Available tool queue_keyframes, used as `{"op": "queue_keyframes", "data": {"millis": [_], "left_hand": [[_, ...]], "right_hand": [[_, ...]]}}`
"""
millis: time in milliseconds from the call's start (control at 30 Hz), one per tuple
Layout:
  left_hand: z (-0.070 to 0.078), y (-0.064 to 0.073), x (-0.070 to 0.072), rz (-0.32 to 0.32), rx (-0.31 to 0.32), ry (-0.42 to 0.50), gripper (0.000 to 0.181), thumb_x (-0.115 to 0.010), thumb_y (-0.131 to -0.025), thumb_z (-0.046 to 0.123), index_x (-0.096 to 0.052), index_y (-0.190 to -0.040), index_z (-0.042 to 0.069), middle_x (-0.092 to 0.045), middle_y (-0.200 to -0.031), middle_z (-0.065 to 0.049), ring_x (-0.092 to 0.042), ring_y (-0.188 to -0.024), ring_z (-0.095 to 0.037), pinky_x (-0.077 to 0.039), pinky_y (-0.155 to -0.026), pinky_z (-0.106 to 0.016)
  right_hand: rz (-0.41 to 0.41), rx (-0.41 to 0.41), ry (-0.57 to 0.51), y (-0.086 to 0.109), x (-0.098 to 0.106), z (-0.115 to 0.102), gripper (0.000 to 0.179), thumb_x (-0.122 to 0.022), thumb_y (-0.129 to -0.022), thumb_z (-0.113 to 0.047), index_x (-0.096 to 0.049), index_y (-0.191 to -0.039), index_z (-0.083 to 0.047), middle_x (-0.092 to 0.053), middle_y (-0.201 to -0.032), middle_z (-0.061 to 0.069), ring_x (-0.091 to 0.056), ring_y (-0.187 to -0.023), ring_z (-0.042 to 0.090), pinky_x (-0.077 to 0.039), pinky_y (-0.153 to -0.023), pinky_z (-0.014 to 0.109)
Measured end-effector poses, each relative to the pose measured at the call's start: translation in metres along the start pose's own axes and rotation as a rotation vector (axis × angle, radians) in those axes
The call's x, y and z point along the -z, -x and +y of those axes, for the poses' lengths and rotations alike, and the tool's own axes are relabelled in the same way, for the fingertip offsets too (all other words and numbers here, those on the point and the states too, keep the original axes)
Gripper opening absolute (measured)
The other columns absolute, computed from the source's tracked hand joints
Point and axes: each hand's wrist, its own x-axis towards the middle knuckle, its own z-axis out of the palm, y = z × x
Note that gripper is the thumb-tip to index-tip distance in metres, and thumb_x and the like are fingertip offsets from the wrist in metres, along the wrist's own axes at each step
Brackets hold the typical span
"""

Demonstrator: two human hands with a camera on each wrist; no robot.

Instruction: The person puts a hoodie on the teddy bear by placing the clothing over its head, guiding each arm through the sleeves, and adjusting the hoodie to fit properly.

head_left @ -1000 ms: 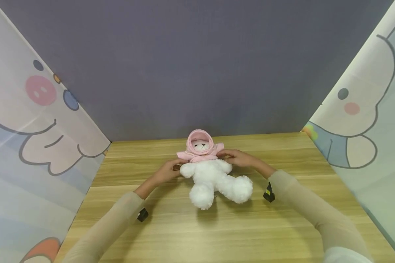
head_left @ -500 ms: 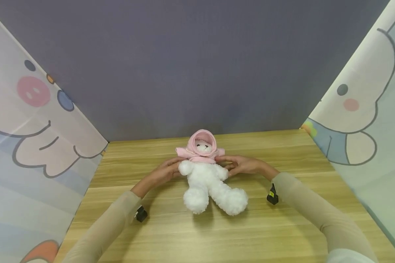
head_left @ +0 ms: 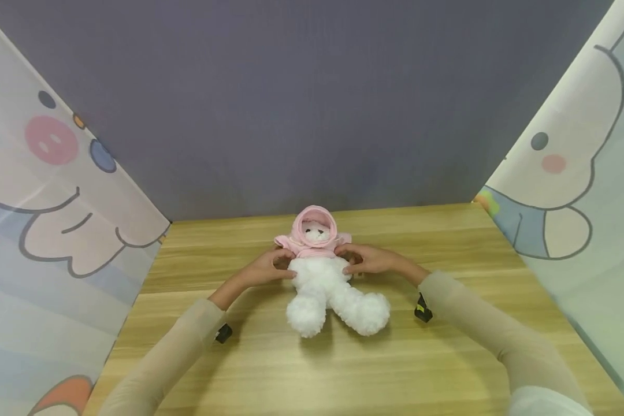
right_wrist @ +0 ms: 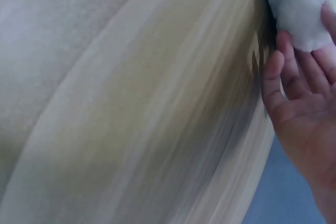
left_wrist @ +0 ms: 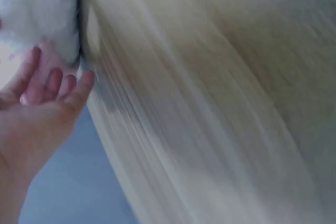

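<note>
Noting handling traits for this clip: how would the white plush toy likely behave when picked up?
The white plush toy is probably light and squashy, given its fluffy surface. Its splayed legs may dangle. The pink hooded top looks like soft cloth, so could shift.

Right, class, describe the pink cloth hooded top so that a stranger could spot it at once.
Find the pale wood-grain table, then the fluffy white plush bear between the left hand and right hand. The pink cloth hooded top frames the bear's face at its upper end. Its pink colour sets it apart from the white bear below.
</note>
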Motion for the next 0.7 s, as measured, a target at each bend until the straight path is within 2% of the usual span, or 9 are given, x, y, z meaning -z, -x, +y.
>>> {"op": "queue_keyframes", "data": {"millis": [33,167,233,267,367,433,500,600,700], "left_hand": [[-0.002,0.002,0.003,0.002,0.012,0.018,0.031,-0.072,-0.096,0.017,-0.063,-0.123,0.003,-0.05,-0.135,-0.017,-0.053,-0.127,-0.032,-0.048,-0.103,-0.045],[-0.017,0.005,0.009,0.057,0.086,0.228,0.041,-0.049,-0.108,0.021,-0.051,-0.139,-0.005,-0.048,-0.146,-0.023,-0.045,-0.139,-0.039,-0.039,-0.114,-0.049],[-0.023,0.002,0.008,0.092,0.097,0.229,0.043,-0.044,-0.11,0.02,-0.047,-0.142,-0.008,-0.049,-0.145,-0.026,-0.045,-0.138,-0.04,-0.038,-0.114,-0.05],[-0.024,0.0,0.006,0.094,0.084,0.21,0.044,-0.045,-0.109,0.016,-0.045,-0.143,-0.011,-0.049,-0.145,-0.029,-0.045,-0.137,-0.042,-0.038,-0.114,-0.051],[-0.025,-0.007,-0.002,0.127,0.018,0.043,0.045,-0.055,-0.101,0.006,-0.046,-0.141,-0.013,-0.054,-0.139,-0.03,-0.051,-0.131,-0.041,-0.043,-0.109,-0.049],[-0.023,-0.012,-0.008,0.19,-0.048,-0.046,0.045,-0.06,-0.096,0.0,-0.049,-0.137,-0.015,-0.058,-0.133,-0.031,-0.055,-0.125,-0.039,-0.047,-0.104,-0.048],[-0.021,-0.016,-0.014,0.278,-0.109,-0.099,0.038,-0.064,-0.093,-0.003,-0.055,-0.128,-0.016,-0.063,-0.122,-0.031,-0.06,-0.114,-0.035,-0.05,-0.097,-0.044],[-0.02,-0.021,-0.023,0.375,-0.179,-0.122,0.03,-0.066,-0.089,-0.008,-0.06,-0.117,-0.02,-0.066,-0.109,-0.033,-0.063,-0.1,-0.025,-0.053,-0.089,-0.037],[-0.018,-0.025,-0.027,0.368,-0.222,-0.091,0.03,-0.065,-0.086,-0.012,-0.06,-0.114,-0.02,-0.065,-0.108,-0.033,-0.061,-0.099,-0.016,-0.052,-0.09,-0.031]], "right_hand": [[0.003,-0.015,-0.001,0.0,0.001,0.0,0.054,-0.065,-0.101,-0.02,-0.045,-0.148,-0.003,-0.053,-0.141,0.018,-0.064,-0.102,0.025,-0.055,-0.083,0.037],[0.055,-0.075,-0.028,0.004,0.003,0.003,0.047,-0.056,-0.106,-0.024,-0.047,-0.148,-0.008,-0.052,-0.146,0.013,-0.053,-0.128,0.029,-0.045,-0.104,0.043],[0.083,-0.097,-0.025,0.004,0.002,0.003,0.046,-0.055,-0.106,-0.027,-0.048,-0.147,-0.008,-0.049,-0.149,0.012,-0.047,-0.134,0.029,-0.042,-0.107,0.044],[0.089,-0.104,-0.025,0.003,0.001,0.003,0.048,-0.056,-0.106,-0.028,-0.047,-0.148,-0.007,-0.048,-0.149,0.012,-0.047,-0.134,0.029,-0.042,-0.106,0.045],[0.112,-0.112,0.031,-0.003,-0.005,-0.002,0.055,-0.065,-0.101,-0.032,-0.047,-0.146,-0.007,-0.05,-0.146,0.012,-0.049,-0.131,0.029,-0.043,-0.106,0.046],[0.157,-0.099,0.098,-0.008,-0.01,-0.008,0.054,-0.071,-0.097,-0.03,-0.05,-0.14,-0.006,-0.054,-0.14,0.011,-0.05,-0.132,0.027,-0.041,-0.11,0.045],[0.219,-0.078,0.192,-0.014,-0.016,-0.015,0.05,-0.076,-0.093,-0.03,-0.054,-0.131,-0.005,-0.059,-0.131,0.011,-0.055,-0.125,0.028,-0.044,-0.107,0.045],[0.313,-0.114,0.329,-0.02,-0.027,-0.031,0.048,-0.08,-0.087,-0.033,-0.057,-0.117,-0.003,-0.062,-0.115,0.012,-0.06,-0.107,0.027,-0.05,-0.095,0.043],[0.372,-0.241,0.447,-0.023,-0.037,-0.046,0.053,-0.08,-0.085,-0.044,-0.056,-0.111,-0.005,-0.06,-0.107,0.01,-0.057,-0.094,0.023,-0.051,-0.081,0.039]]}}
